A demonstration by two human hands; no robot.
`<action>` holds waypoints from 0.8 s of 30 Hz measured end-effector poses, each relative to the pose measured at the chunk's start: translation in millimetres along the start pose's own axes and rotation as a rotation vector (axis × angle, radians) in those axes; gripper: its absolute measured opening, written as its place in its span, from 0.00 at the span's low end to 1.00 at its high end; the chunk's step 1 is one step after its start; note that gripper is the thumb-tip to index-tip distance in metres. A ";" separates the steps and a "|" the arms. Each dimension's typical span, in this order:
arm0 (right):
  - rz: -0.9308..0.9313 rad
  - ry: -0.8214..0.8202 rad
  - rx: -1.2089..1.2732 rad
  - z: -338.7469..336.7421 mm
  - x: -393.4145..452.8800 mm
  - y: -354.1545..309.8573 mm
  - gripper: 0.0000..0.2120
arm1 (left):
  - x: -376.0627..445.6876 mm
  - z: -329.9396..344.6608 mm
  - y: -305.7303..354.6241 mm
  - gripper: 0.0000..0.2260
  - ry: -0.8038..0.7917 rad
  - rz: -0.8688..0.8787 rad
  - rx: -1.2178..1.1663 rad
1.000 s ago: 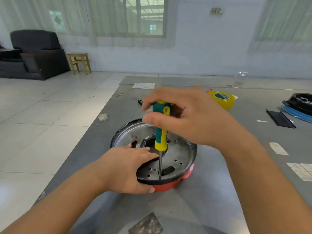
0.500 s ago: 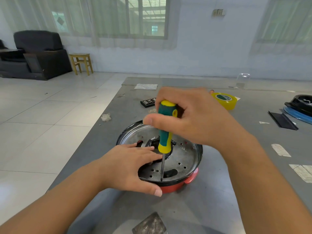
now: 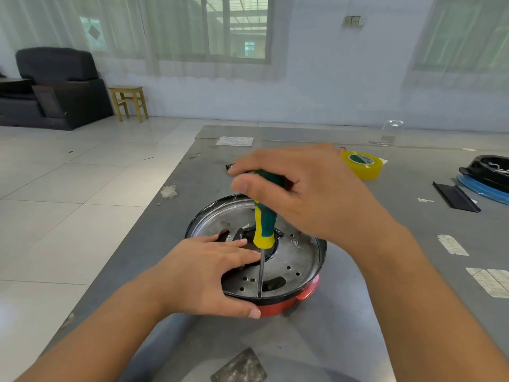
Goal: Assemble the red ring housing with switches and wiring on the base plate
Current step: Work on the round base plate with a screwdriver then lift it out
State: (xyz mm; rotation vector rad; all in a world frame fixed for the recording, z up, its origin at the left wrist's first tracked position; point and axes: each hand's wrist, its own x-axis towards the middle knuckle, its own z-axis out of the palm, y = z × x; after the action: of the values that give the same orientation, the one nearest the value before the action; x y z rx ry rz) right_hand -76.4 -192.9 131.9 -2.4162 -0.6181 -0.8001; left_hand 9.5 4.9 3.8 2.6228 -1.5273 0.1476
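My left hand point(image 3: 203, 274) lies flat on the near left edge of the plate point(image 3: 297, 260), fingers point(image 3: 234, 244) spread across the metal and thumb pressed against the rim; it grips nothing, only pins the part down. The plate is a round perforated metal disc with a dark rim, seated on the red housing point(image 3: 286, 306), which shows only as a red band and a small tab along the near right edge. The whole stack sits on the grey worktop point(image 3: 344, 340) in front of me. The screwdriver point(image 3: 264, 224) stands nearly upright over the plate, its green and yellow handle above and its thin shaft coming down to a hole near the plate's front edge. My right hand point(image 3: 303, 194) is clenched around the top of the handle, thumb toward me. Farther right, well apart on the worktop, lies a yellow tape roll point(image 3: 362, 164).
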 end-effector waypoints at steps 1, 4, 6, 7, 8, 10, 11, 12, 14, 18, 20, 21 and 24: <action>-0.001 -0.013 -0.031 -0.2 -1.0 -2.6 0.13 | 0.6 -0.1 -0.3 0.45 -0.015 0.004 0.000; 0.087 -0.130 0.043 -7.7 -3.5 -11.5 0.21 | 0.6 0.1 -1.7 0.45 -0.035 0.009 -0.004; 0.095 -0.172 0.056 -15.0 -5.2 -12.5 0.20 | -0.2 -0.2 -1.7 0.45 -0.027 0.009 -0.009; 0.083 -0.177 0.051 -17.5 -5.5 -13.6 0.17 | -0.1 -0.2 -1.5 0.45 -0.022 0.012 -0.012; 0.073 -0.168 0.018 -18.0 -5.8 -15.2 0.12 | 0.1 -0.1 -1.0 0.45 -0.020 0.014 -0.010; 0.088 -0.108 -0.145 -14.5 -4.6 -15.7 0.16 | 0.8 -0.1 0.0 0.45 -0.015 0.014 0.004; 0.101 -0.091 -0.273 -10.7 -4.6 -15.9 0.21 | 0.9 -0.6 0.5 0.45 -0.011 0.016 0.008; 0.110 -0.081 -0.356 -6.9 -3.7 -17.0 0.23 | 0.9 -1.0 1.1 0.45 -0.013 0.018 0.000; 0.125 -0.139 -0.307 -2.2 -3.4 -15.4 0.18 | 0.9 -0.9 0.5 0.44 0.010 0.021 -0.025; 0.247 -0.313 0.271 -8.1 -2.9 -7.5 0.23 | -2.5 -0.6 1.3 0.41 0.110 0.029 0.006; 0.190 -0.262 0.262 -8.8 -2.7 -5.2 0.19 | -2.2 -4.5 3.6 0.38 0.164 0.027 0.070; 0.162 -0.211 0.180 -7.8 -2.3 -5.7 0.14 | -1.7 -5.6 4.4 0.39 0.124 0.010 0.057; 0.084 -0.090 -0.112 -3.6 -0.9 -7.3 0.11 | 0.4 1.1 1.4 0.47 -0.014 0.005 -0.004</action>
State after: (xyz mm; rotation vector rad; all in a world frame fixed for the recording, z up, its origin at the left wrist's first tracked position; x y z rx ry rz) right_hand -82.6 -189.7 136.2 -2.5734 -0.5146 -0.7122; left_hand 8.5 3.6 2.8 2.6230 -1.5365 0.1275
